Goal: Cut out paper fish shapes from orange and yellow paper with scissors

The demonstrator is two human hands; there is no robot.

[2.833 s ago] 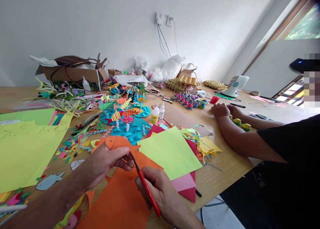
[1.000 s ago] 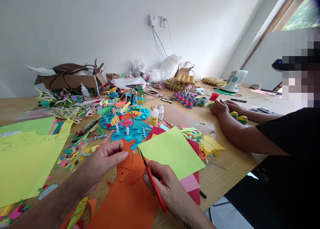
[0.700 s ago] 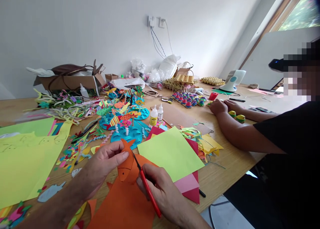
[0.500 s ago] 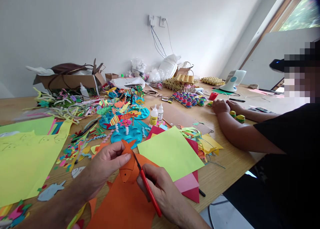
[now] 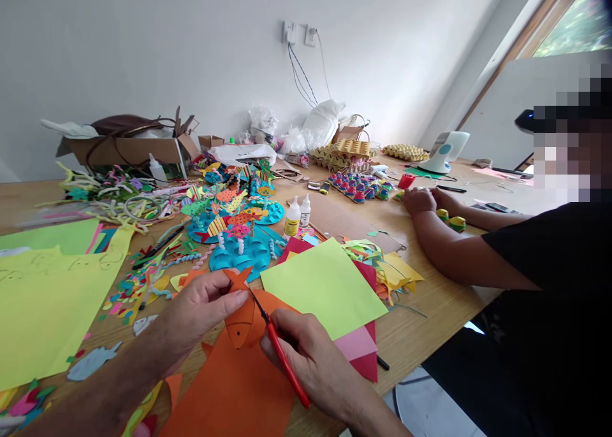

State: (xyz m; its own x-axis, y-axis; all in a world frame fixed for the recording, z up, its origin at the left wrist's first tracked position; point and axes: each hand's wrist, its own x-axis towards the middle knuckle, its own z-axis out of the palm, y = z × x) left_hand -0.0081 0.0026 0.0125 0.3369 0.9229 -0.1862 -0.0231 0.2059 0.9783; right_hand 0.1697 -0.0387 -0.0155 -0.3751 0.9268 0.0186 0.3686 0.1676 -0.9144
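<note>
My left hand point(image 5: 210, 309) pinches an orange paper fish point(image 5: 240, 325) near its forked tail; a drawn eye and head line show at the lower end. Red-handled scissors point(image 5: 285, 364) are in my right hand point(image 5: 306, 354), fingers wrapped round the grips. Their dark blades point up and left and lie along the fish's right edge by the tail. Whether the blades are closed I cannot make out. Below both hands lies a large sheet of orange paper point(image 5: 229, 399).
Yellow-green paper point(image 5: 325, 284) lies right of my hands. Glue bottles point(image 5: 292, 217) stand behind it. Paper fish stand on blue bases point(image 5: 241, 253). Yellow paper point(image 5: 43, 322) and loose scraps cover the left. At right, another person's forearms point(image 5: 442, 252) rest on the table.
The fish's tail has turned slightly, and its right edge now sits apart from the orange paper behind. My right hand and the scissors have shifted very little. The whole view has drifted slightly.
</note>
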